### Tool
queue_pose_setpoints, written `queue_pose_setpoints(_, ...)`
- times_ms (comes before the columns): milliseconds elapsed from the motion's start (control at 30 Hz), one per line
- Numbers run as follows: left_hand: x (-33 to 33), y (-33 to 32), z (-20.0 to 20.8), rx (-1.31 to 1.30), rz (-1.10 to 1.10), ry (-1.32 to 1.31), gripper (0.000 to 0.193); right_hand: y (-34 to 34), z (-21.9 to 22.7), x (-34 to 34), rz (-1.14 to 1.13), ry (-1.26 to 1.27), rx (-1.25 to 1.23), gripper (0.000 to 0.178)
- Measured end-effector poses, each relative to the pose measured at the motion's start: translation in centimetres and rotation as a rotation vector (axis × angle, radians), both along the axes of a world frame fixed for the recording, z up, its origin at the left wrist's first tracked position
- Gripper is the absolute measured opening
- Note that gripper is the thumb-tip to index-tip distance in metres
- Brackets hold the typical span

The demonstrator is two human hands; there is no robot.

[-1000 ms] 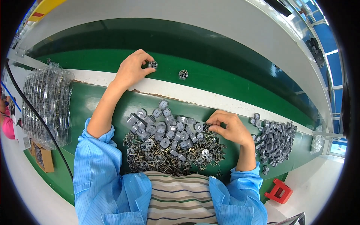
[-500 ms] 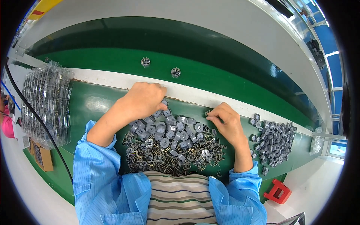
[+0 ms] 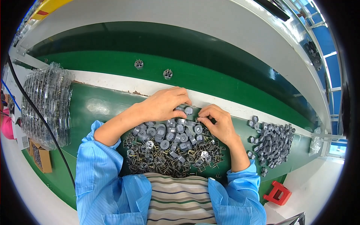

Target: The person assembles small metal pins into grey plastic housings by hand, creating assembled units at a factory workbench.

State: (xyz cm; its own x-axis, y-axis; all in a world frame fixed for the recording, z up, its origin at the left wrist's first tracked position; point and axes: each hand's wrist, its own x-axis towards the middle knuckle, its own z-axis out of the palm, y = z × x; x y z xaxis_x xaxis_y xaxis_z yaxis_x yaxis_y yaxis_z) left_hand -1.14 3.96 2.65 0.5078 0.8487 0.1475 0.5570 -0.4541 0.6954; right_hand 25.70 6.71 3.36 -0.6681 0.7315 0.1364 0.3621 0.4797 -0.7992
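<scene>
Green worktop point(image 3: 101, 107) spreads across my head view, bordered on its far side by a chipped white rail point(image 3: 112, 82) and, beyond that, a green belt point(image 3: 101, 60) where I count 2 round pinned assemblies point(image 3: 168, 74) standing apart from each other. From my remote seat I see the left hand point(image 3: 165, 104) bent over the far edge of the central pile, its thumb and fingers curled about a grey housing point(image 3: 180, 109), though I cannot tell how firmly they grip it. I read the right hand point(image 3: 221, 125) as pinched, thumb against fingertips on a small pinned insert point(image 3: 197, 120), just beside the left hand's fingers. Nearer the person's striped front, I have a pile of grey housings point(image 3: 170, 135) and, against it, a tangle of loose pinned inserts point(image 3: 161, 159). Well off to the right I make out a second heap of grey housings point(image 3: 275, 142), with a red stool point(image 3: 277, 193) below the worktop's level. On my left stand stacked clear plastic trays point(image 3: 47, 107), a black cable point(image 3: 35, 107) crossing before them, and a cardboard box point(image 3: 44, 160) lower down
</scene>
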Motion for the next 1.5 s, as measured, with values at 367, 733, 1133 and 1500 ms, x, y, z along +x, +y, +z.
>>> queue_pose_setpoints(367, 1.4, -0.9, -0.9, 0.06, 0.093, 0.033, 0.039, 1.3, -0.8, -2.0, -0.04, 0.069, 0.141, 0.014)
queue_pose_setpoints(733, 1.5, -0.8, -1.0, 0.053, 0.104, 0.013, 0.035, 0.9, -1.7, -2.8, 0.021, -0.048, 0.546, 0.02)
queue_pose_setpoints(1133, 1.0, -1.1, -0.6, -0.021, 0.16, 0.009, 0.034, 3.6, -0.1, -2.6, 0.214, -0.058, 0.126, 0.033)
queue_pose_setpoints(1500, 1.2, -1.1, 0.1, 0.013, 0.112, 0.011, 0.036, 9.7, -0.5, -2.4, -0.031, -0.106, 0.131, 0.023)
